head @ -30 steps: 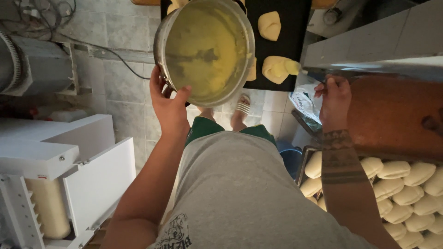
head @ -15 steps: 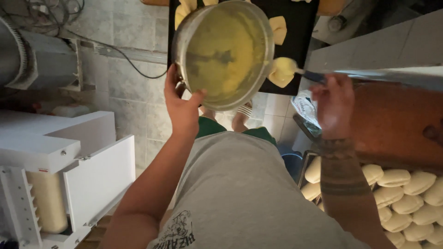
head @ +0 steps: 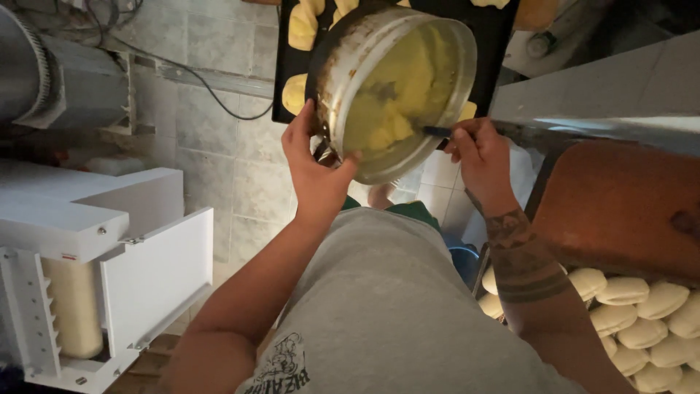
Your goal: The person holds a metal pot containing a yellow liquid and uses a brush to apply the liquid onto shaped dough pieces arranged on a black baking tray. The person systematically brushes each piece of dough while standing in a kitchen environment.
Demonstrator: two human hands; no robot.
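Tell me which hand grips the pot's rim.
The left hand grips the tilted metal pot by its rim; the right hand instead holds a dark-handled tool reaching inside it.

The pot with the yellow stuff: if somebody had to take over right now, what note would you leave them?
Left hand: grips the rim of the tilted metal pot, holding it over the black tray.
Right hand: grip on a dark-handled tool reaching into the pot.
Yellow mix remains inside the pot.
Done: some pale yellow dough pieces on the black tray look coated.
Left: raw dough pieces wait at lower right.
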